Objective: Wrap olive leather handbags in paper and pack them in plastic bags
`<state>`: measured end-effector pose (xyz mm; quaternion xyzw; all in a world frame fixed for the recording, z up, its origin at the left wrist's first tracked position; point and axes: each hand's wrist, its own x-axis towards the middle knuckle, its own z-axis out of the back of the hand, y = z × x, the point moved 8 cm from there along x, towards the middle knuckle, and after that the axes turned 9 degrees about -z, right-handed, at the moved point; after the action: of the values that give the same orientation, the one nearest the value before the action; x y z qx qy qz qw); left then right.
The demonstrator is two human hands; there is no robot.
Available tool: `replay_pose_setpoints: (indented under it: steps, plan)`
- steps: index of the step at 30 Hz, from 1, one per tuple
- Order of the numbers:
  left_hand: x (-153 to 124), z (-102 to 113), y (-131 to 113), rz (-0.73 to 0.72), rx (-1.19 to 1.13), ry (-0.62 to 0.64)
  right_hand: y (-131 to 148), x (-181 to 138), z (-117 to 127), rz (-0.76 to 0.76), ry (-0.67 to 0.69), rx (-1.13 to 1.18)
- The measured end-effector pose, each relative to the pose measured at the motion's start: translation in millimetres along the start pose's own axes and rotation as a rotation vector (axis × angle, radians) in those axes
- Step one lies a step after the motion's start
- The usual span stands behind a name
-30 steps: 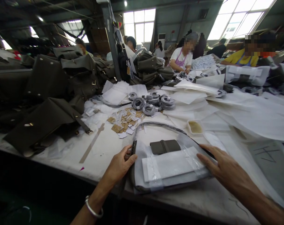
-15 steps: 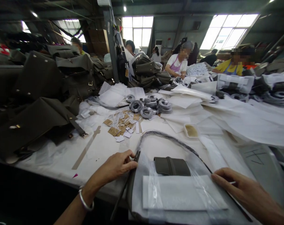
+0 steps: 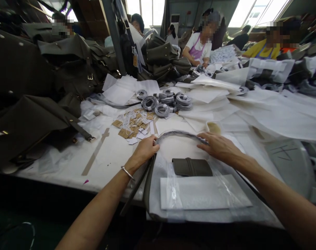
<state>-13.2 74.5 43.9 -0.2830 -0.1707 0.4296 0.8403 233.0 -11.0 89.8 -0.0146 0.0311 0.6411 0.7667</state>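
Note:
A dark olive bag wrapped in white sheeting and clear plastic (image 3: 202,194) lies at the table's near edge, a small olive wallet (image 3: 191,167) on top. Its wrapped handle (image 3: 177,134) arches over the far side. My left hand (image 3: 145,149) is closed on the handle's left end, near the bag's corner. My right hand (image 3: 217,146) rests on the handle's right part, fingers curled over it.
Paper tags (image 3: 133,126) and coiled wrapped straps (image 3: 161,104) lie beyond the bag. Dark olive bags (image 3: 30,118) pile up at the left. White sheets (image 3: 272,114) cover the right side. Other people work at the far end.
My right hand left the bag's right edge and moved up to the handle. My left hand slid forward to the handle's left end. The view tilted down.

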Motion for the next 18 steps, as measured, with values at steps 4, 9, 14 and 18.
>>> replay_pose_setpoints:
  steps: [4, 9, 14, 18]
  plan:
    - [2, 1, 5, 0.001, -0.053, -0.028, 3, 17, -7, -0.052, 0.039, -0.081]
    - [3, 2, 7, -0.038, -0.088, -0.012, 17, 33, 7, 0.066, -0.162, -0.104]
    - [10, 6, -1, -0.148, -0.064, 0.084, 38, 65, -17, 0.142, 0.081, 0.04]
    - [25, 13, -11, -0.21, 0.036, 0.089, 48, 86, -27, 0.097, 0.16, 0.043]
